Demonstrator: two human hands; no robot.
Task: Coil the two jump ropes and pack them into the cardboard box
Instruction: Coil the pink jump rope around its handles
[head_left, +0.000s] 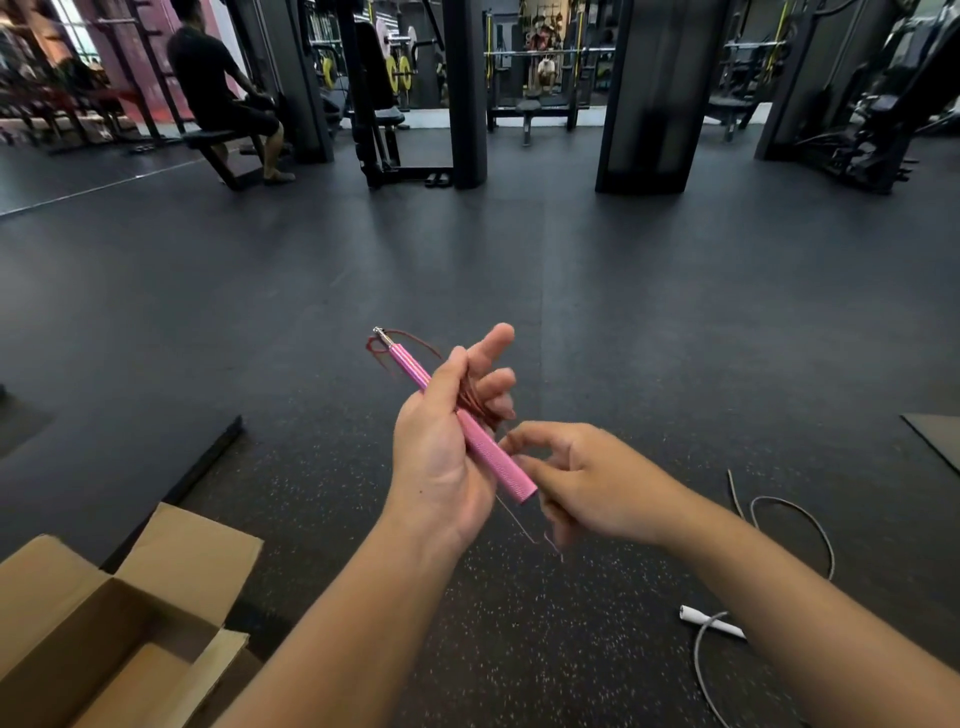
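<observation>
My left hand holds the pink jump-rope handle slantwise, thumb laid along it and fingers half spread, with several loops of thin dark-red cord gathered round the fingers. The handle's metal tip points up and left. My right hand sits just right of the handle's lower end and pinches the loose cord, which hangs down below it. The second rope, grey cord with a white handle, lies on the floor at the lower right. The open cardboard box stands at the lower left.
Dark rubber gym floor spreads all round. A black mat edge runs behind the box, another mat corner is at the right. Far off stand racks, benches and pillars, and a person sits on a bench at the back left.
</observation>
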